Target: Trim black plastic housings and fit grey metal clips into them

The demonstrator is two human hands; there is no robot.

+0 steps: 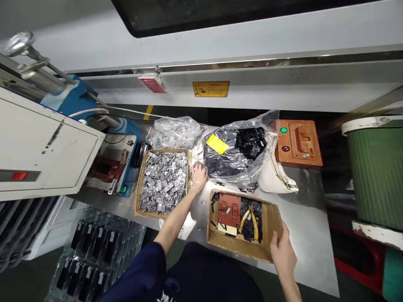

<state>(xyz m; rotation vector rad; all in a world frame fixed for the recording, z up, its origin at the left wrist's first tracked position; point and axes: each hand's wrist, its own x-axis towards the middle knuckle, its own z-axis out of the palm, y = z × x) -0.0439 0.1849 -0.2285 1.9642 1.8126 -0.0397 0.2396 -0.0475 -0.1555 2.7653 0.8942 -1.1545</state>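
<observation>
yellow label on grey panel, red tag, green cylinder

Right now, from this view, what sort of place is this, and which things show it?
Probably a factory workstation: many small grey parts, a box with pliers inside, and a blue machine.

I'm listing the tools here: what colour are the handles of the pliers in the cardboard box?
The handles are yellow, as the head view shows.
</observation>
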